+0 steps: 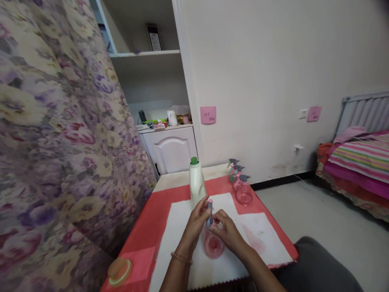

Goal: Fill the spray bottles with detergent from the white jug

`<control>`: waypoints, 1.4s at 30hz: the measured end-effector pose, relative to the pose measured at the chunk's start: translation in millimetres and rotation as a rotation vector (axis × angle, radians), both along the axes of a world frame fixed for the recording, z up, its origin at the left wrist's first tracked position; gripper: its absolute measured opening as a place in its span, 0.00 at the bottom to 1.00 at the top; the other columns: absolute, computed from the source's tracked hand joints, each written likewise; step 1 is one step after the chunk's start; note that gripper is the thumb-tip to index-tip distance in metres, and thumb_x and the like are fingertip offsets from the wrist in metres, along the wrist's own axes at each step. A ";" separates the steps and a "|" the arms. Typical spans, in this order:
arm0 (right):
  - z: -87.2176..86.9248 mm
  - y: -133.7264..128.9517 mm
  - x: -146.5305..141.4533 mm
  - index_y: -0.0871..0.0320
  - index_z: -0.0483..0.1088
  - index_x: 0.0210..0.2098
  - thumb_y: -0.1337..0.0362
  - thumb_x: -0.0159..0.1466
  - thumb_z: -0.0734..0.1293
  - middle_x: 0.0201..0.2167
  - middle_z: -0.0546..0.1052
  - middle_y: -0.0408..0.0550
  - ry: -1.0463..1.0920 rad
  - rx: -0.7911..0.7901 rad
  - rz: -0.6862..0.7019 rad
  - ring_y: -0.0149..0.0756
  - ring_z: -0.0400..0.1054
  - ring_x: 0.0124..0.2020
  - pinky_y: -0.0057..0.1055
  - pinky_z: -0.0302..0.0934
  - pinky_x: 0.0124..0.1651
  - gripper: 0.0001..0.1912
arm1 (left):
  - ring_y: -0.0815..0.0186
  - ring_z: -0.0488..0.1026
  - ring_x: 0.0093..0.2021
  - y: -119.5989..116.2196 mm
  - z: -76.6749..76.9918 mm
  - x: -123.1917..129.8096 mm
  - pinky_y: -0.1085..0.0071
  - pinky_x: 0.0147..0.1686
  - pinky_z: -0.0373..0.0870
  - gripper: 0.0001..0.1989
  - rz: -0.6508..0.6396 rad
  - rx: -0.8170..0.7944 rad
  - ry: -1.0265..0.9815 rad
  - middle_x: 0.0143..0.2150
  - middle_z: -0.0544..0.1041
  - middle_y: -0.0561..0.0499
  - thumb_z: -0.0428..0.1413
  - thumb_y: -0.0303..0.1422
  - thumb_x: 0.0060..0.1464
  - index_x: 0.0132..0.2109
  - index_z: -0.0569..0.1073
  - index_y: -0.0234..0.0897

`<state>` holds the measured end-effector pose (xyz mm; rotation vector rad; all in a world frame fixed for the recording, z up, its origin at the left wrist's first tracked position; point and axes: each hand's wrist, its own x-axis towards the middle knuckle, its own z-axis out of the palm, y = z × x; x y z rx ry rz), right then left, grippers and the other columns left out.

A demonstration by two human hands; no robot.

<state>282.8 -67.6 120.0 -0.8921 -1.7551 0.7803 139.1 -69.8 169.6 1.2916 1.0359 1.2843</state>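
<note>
A clear pink spray bottle [214,245] with a grey and pink spray head stands on white paper near the table's front. My left hand [199,219] is closed round the left side of the spray head. On its right side, my right hand [226,230] pinches at the neck, just below the head. Just behind my left hand stands a tall pale green bottle [197,182] with a green top. Several more spray bottles [244,194] with grey triggers stand in a row at the table's back right.
The red-covered table [164,205] also bears a round lid-like object [120,271] at front left and a stained white sheet [264,237] at right. A floral curtain [67,142] hangs at left; a cabinet [173,152] stands behind. A bed [361,162] is far right.
</note>
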 end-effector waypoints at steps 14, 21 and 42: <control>-10.9 3.1 -0.5 0.55 0.74 0.36 0.73 0.56 0.67 0.33 0.71 0.44 -0.033 0.014 -0.053 0.39 0.65 0.38 0.32 0.58 0.42 0.10 | 0.53 0.73 0.52 -5.9 -9.3 15.4 0.61 0.49 0.68 0.26 0.131 -0.007 -0.098 0.52 0.77 0.41 0.63 0.43 0.46 0.51 0.75 0.36; -21.0 -0.9 -10.1 0.56 0.70 0.32 0.73 0.54 0.66 0.32 0.70 0.45 0.000 0.021 -0.209 0.41 0.64 0.37 0.34 0.56 0.40 0.07 | 0.52 0.72 0.53 -6.1 -9.7 16.4 0.62 0.47 0.70 0.25 0.155 -0.017 -0.091 0.52 0.77 0.41 0.63 0.44 0.45 0.50 0.75 0.36; -18.4 -2.6 -13.9 0.54 0.70 0.40 0.68 0.57 0.65 0.38 0.72 0.46 0.113 -0.006 -0.087 0.40 0.67 0.42 0.35 0.62 0.46 0.11 | 0.54 0.74 0.51 -2.7 -18.5 17.3 0.61 0.50 0.69 0.23 0.202 0.030 -0.048 0.48 0.79 0.43 0.62 0.43 0.47 0.49 0.74 0.37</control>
